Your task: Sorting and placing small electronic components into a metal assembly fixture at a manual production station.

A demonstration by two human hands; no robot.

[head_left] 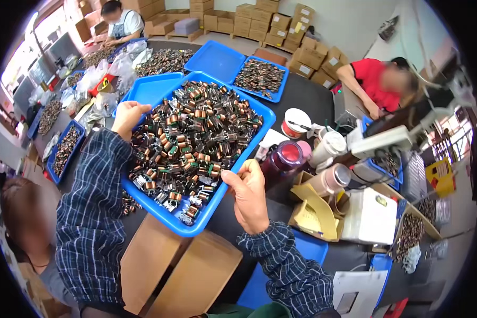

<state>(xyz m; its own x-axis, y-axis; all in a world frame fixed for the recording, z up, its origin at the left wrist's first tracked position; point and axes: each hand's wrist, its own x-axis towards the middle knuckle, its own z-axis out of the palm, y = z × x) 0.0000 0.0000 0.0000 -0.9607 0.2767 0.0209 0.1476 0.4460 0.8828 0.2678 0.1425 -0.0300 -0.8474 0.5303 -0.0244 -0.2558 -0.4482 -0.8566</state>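
Observation:
Between my two hands is a blue plastic tray (183,229), tilted and heaped with copper-wound coil components (196,132). My left hand (127,117) grips its left rim, the thumb lying over the edge. On the right rim, my right hand (247,196) clasps the tray with the thumb inside, close to the coils, and the fingers hidden underneath. Some silvery metal pieces show among the coils at the tray's near corner. Below the tray stands a cardboard box (196,275) with its flaps up.
Beyond lie a flat blue tray (214,57), another blue tray of coils (259,77) and a loose coil pile (164,61). Cups, a dark red jar (287,153) and a small carton (315,212) crowd the right. Co-workers sit at the right, far left and near left.

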